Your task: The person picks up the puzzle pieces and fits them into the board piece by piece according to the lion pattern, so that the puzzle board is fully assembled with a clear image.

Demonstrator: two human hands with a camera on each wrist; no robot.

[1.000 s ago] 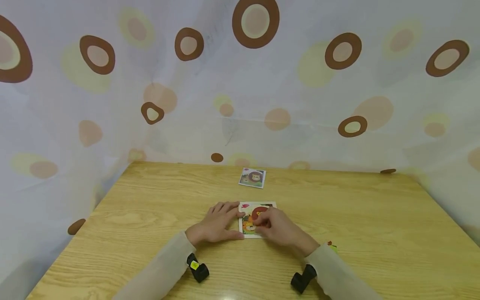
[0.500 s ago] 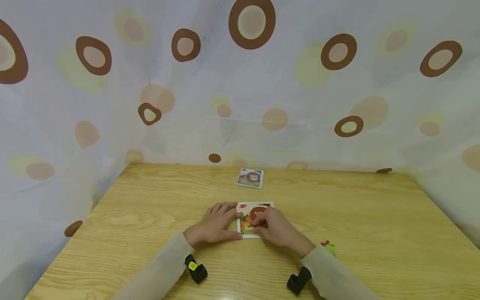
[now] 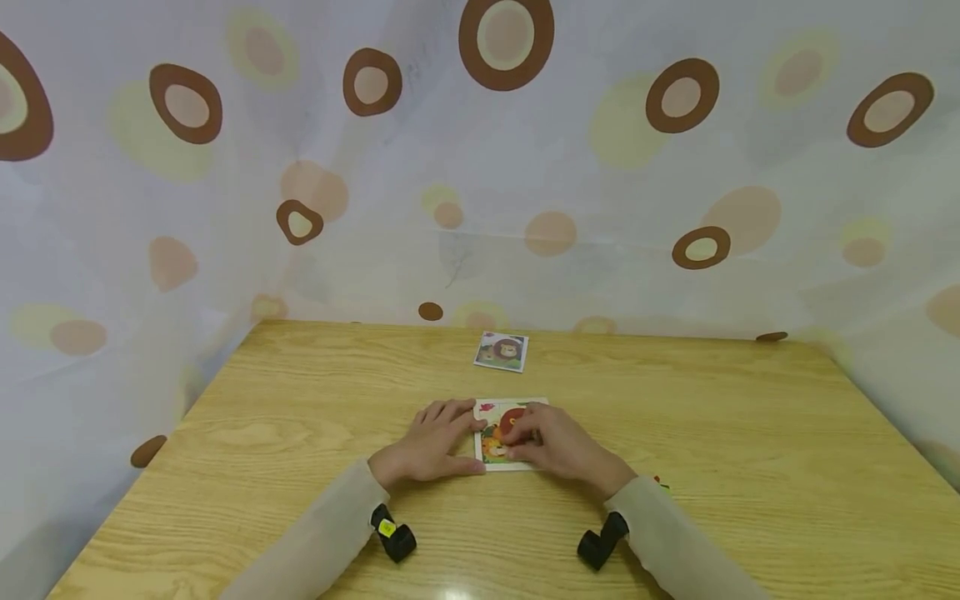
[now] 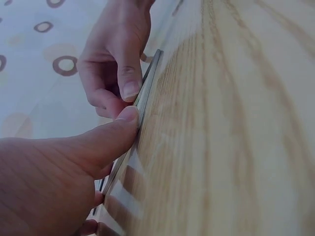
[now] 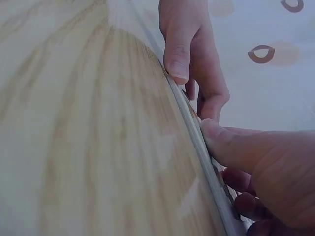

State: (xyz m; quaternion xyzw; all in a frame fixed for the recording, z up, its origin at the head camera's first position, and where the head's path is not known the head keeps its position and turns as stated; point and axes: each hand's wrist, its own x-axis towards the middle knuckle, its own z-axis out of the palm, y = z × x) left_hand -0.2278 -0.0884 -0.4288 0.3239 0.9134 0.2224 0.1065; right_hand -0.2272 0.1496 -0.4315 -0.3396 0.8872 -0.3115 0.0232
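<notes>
A square, white-framed picture puzzle board (image 3: 478, 450), showing a brown-maned lion and an orange cub, lies on the table. My left hand (image 3: 433, 446) rests at its left side with fingers spread, steadying the frame with fingertips and thumb. My right hand (image 3: 564, 442) reaches over the right half. Its curled index finger and thumb pinch at a puzzle piece over the cub and mane, and the hand hides much of that piece. In the right wrist view the board's thin edge (image 5: 192, 125) is seen side-on, with the right thumb (image 5: 221, 140) at its rim.
A small square card (image 3: 501, 352) with a similar lion picture lies farther back on the wooden table (image 3: 315, 383). A green and red puzzle piece (image 3: 660, 482) shows partly behind the right sleeve. A patterned cloth (image 3: 495, 167) hangs behind the table.
The right thumb and index finger have shifted slightly apart over the board. My left hand has stayed at the frame. The head view has shifted slightly, and the right sleeve covers more of the loose piece.
</notes>
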